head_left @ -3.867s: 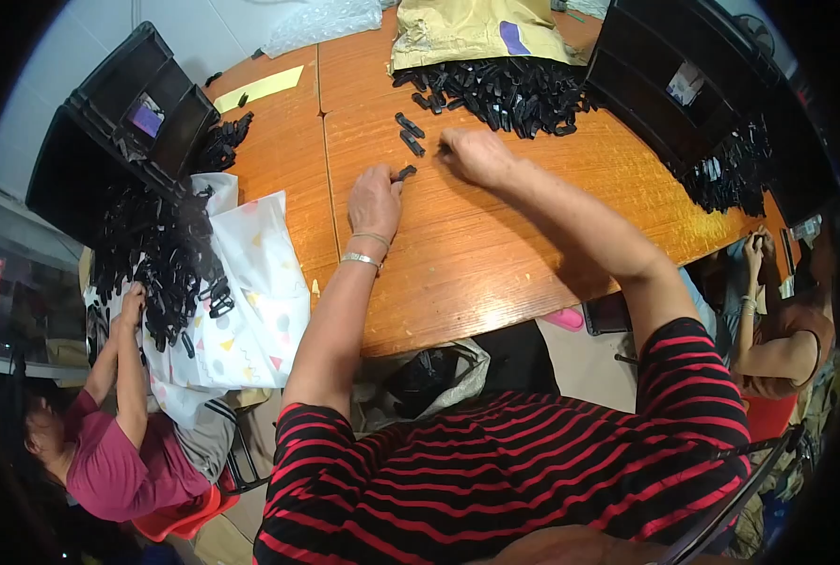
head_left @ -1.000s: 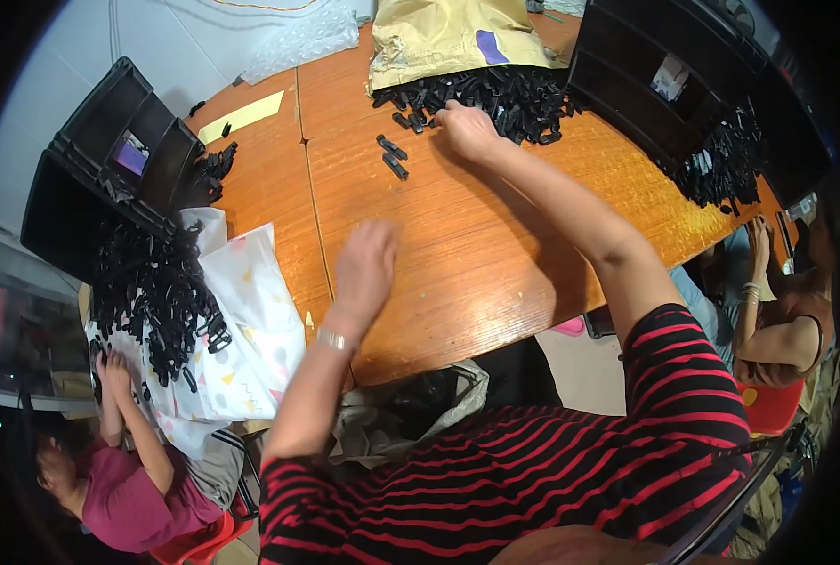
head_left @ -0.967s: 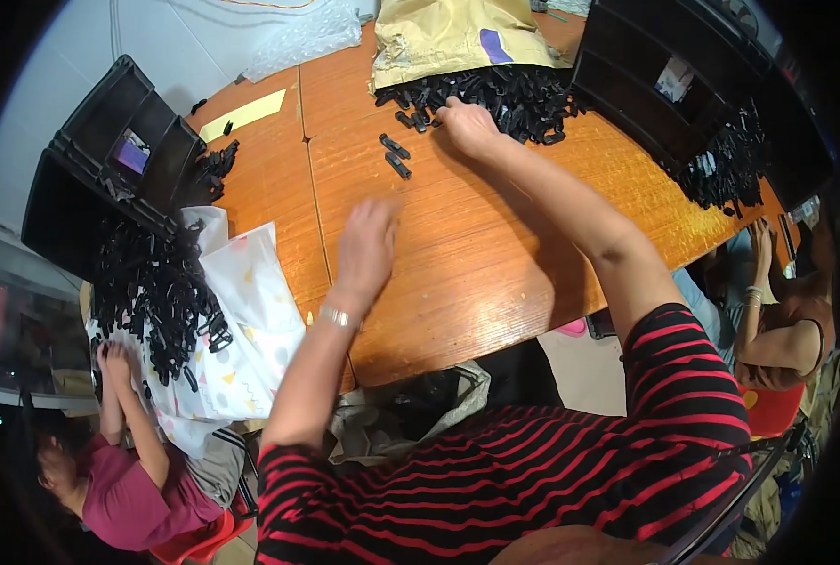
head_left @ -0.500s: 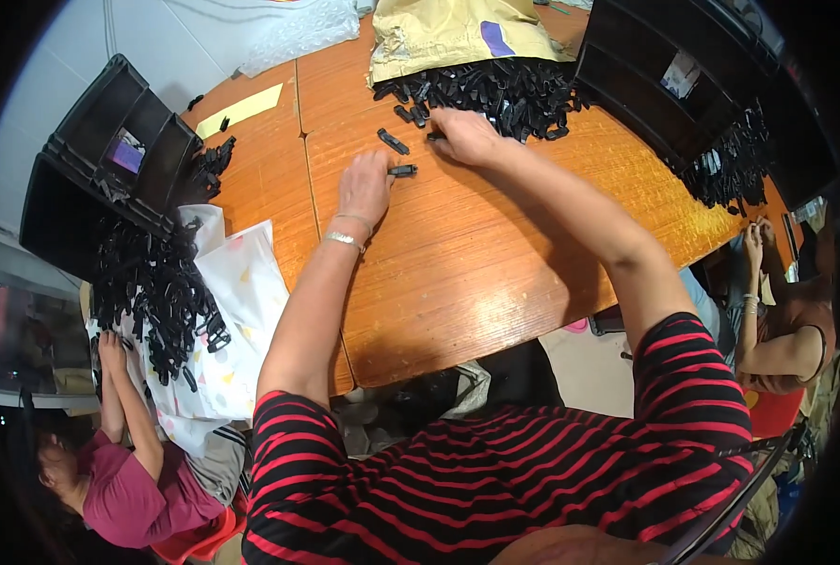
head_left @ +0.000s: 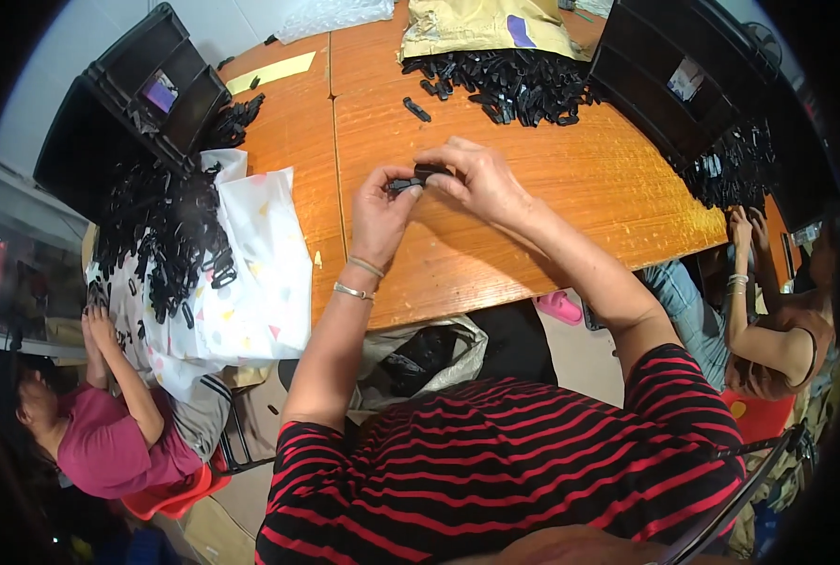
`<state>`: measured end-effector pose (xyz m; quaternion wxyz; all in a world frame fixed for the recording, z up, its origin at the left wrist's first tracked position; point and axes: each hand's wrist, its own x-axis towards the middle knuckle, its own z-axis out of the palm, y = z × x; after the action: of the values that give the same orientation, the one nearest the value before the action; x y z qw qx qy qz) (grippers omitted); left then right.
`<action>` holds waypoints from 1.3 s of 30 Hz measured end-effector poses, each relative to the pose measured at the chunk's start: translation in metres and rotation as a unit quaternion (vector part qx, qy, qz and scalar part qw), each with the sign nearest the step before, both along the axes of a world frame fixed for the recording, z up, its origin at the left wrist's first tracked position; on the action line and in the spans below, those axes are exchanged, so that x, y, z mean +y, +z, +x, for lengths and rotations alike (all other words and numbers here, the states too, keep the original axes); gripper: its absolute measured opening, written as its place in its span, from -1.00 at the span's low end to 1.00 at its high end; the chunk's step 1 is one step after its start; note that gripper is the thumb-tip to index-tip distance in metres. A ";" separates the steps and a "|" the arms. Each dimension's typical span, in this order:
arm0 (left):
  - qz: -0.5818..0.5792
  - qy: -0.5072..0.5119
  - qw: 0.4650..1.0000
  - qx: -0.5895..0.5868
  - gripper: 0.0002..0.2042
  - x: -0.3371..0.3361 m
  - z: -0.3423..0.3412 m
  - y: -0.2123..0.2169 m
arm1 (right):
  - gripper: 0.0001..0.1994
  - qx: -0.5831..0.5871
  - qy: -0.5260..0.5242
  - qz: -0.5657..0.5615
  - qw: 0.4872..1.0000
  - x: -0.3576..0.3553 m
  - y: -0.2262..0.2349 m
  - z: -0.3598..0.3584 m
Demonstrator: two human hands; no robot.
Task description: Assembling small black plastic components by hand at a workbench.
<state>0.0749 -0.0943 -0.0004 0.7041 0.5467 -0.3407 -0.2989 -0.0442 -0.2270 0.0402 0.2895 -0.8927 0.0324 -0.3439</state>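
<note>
My left hand pinches a small black plastic part between thumb and fingers, over the middle of the wooden table. A second black plastic piece is held in the fingers of my right hand. The two pieces meet or overlap, but the fingers hide whether they are joined. A loose black plastic part lies on the wood beyond my hands. Farther back, a large heap of similar black parts spills from the mouth of a yellowish sack.
Black crates stand tipped at the left and a black crate at the right, with heaps of black parts before them. A patterned white sheet covers the left side. Co-workers sit at both sides. Below the edge lies a pale bag.
Both my hands have drawn back toward me and come together, bringing their black parts into contact or overlap. The view has shifted, and the loose part stays on the table.
</note>
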 end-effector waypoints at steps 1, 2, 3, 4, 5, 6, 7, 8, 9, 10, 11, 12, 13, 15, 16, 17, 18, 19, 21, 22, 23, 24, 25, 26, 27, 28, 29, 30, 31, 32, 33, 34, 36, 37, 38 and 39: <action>-0.042 0.006 0.999 -0.009 -0.79 0.004 -0.003 0.000 | -0.73 -0.002 0.003 -0.003 1.000 0.006 0.001 -0.002; -0.046 0.004 0.999 -0.011 -0.79 0.005 -0.007 0.001 | -0.73 0.016 -0.002 -0.008 1.000 0.009 0.000 -0.006; -0.046 0.010 0.999 -0.007 -0.79 0.010 -0.013 0.002 | -0.72 0.033 -0.007 -0.014 0.999 0.012 -0.001 -0.010; -0.047 0.014 0.999 -0.003 -0.79 0.013 -0.018 0.004 | -0.72 0.029 -0.010 -0.018 0.999 0.014 -0.003 -0.012; -0.067 0.006 0.998 0.019 -0.77 0.015 -0.021 0.002 | -0.71 0.049 -0.002 -0.022 0.999 0.017 -0.007 -0.016; -0.071 0.001 0.997 0.015 -0.77 0.019 -0.024 0.001 | -0.70 0.068 0.004 -0.025 0.997 0.018 -0.011 -0.019; -0.058 0.003 0.998 0.040 -0.77 0.023 -0.027 0.000 | -0.67 0.068 0.023 -0.021 0.997 0.020 -0.013 -0.020; -0.045 0.007 0.997 0.065 -0.78 0.027 -0.030 0.001 | -0.67 0.065 0.020 -0.024 0.997 0.024 -0.011 -0.022; -0.033 0.008 0.997 0.073 -0.79 0.028 -0.029 -0.001 | -0.66 0.068 0.018 0.013 0.997 0.029 -0.009 -0.023; -0.035 0.004 0.997 0.071 -0.79 0.031 -0.031 -0.002 | -0.66 0.071 0.016 0.051 0.996 0.032 -0.007 -0.024; -0.027 0.006 0.996 0.083 -0.79 0.033 -0.035 0.000 | -0.66 0.069 0.012 0.048 0.996 0.031 -0.006 -0.024; -0.018 0.008 0.995 0.096 -0.80 0.034 -0.037 0.002 | -0.68 0.094 0.015 0.118 0.988 0.030 -0.006 -0.024; -0.019 0.005 0.995 0.095 -0.80 0.032 -0.037 0.002 | -0.71 0.120 0.017 0.188 0.975 0.029 -0.007 -0.024; -0.028 0.018 0.995 0.090 -0.80 0.031 -0.037 0.002 | -0.73 0.146 0.024 0.256 0.955 0.032 -0.004 -0.023; -0.029 0.020 0.995 0.091 -0.80 0.031 -0.037 0.000 | -0.74 0.165 0.028 0.245 0.955 0.035 -0.001 -0.024; -0.029 0.023 0.996 0.085 -0.80 0.031 -0.036 0.000 | -0.75 0.183 0.031 0.234 0.954 0.037 0.000 -0.024; -0.028 0.027 0.996 0.079 -0.80 0.030 -0.036 -0.001 | -0.75 0.184 0.032 0.235 0.954 0.037 -0.002 -0.024; -0.026 0.029 0.996 0.081 -0.80 0.030 -0.034 -0.002 | -0.74 0.166 0.039 0.228 0.959 0.035 -0.006 -0.023; -0.029 0.025 0.995 0.098 -0.80 0.032 -0.035 -0.002 | -0.72 0.154 0.050 0.225 0.961 0.032 -0.014 -0.024; -0.025 0.028 0.994 0.101 -0.80 0.032 -0.034 -0.001 | -0.70 0.128 0.049 0.166 0.976 0.026 -0.017 -0.023; -0.018 0.013 0.995 0.096 -0.79 0.031 -0.032 -0.001 | -0.67 0.103 0.050 0.108 0.988 0.026 -0.016 -0.022; -0.012 -0.002 0.996 0.090 -0.79 0.030 -0.030 -0.002 | -0.67 0.108 0.055 0.112 0.986 0.028 -0.015 -0.023; -0.013 -0.002 0.995 0.098 -0.79 0.031 -0.030 -0.003 | -0.67 0.129 0.037 0.179 0.975 0.029 -0.013 -0.024; -0.011 0.002 0.995 0.101 -0.79 0.031 -0.028 -0.002 | -0.67 0.148 0.017 0.243 0.959 0.031 -0.006 -0.025; -0.019 0.008 0.995 0.102 -0.79 0.031 -0.027 -0.002 | -0.70 0.136 -0.018 0.234 0.963 0.034 0.000 -0.025; -0.027 0.014 0.994 0.102 -0.78 0.032 -0.027 -0.002 | -0.70 0.139 -0.015 0.235 0.962 0.036 -0.002 -0.025; -0.028 0.024 0.993 0.111 -0.78 0.031 -0.028 0.000 | -0.71 0.105 -0.054 0.159 0.980 0.036 -0.003 -0.026; -0.028 0.025 0.993 0.113 -0.78 0.031 -0.028 -0.001 | -0.72 0.070 -0.092 0.082 0.990 0.038 -0.002 -0.027; -0.033 0.026 0.994 0.105 -0.78 0.030 -0.027 -0.002 | -0.75 0.093 -0.101 0.090 0.986 0.041 0.000 -0.028; -0.037 0.025 0.994 0.098 -0.78 0.030 -0.028 -0.001 | -0.75 0.094 -0.102 0.090 0.986 0.043 0.000 -0.028; -0.037 0.024 0.994 0.099 -0.78 0.030 -0.030 0.000 | -0.77 0.065 -0.079 0.052 0.993 0.045 -0.001 -0.028; -0.054 0.021 0.994 0.097 -0.77 0.029 -0.032 0.000 | -0.78 0.035 -0.055 0.014 0.998 0.046 -0.002 -0.028; -0.071 0.019 0.993 0.094 -0.76 0.029 -0.033 0.000 | -0.80 0.048 -0.053 0.038 0.997 0.049 -0.004 -0.026; -0.068 0.023 0.994 0.078 -0.76 0.029 -0.033 -0.001 | -0.79 0.044 -0.051 0.032 0.997 0.049 -0.005 -0.026; -0.063 0.026 0.996 0.062 -0.75 0.029 -0.033 -0.002 | -0.78 0.039 -0.048 0.026 0.998 0.049 -0.006 -0.025; -0.063 0.027 0.996 0.063 -0.75 0.030 -0.033 -0.004 | -0.78 0.040 -0.048 0.026 0.998 0.049 -0.006 -0.024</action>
<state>0.0421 -0.0646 -0.0041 0.7651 0.4901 -0.2992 -0.2914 -0.0687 -0.1777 0.0343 0.2946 -0.8952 0.0956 -0.3206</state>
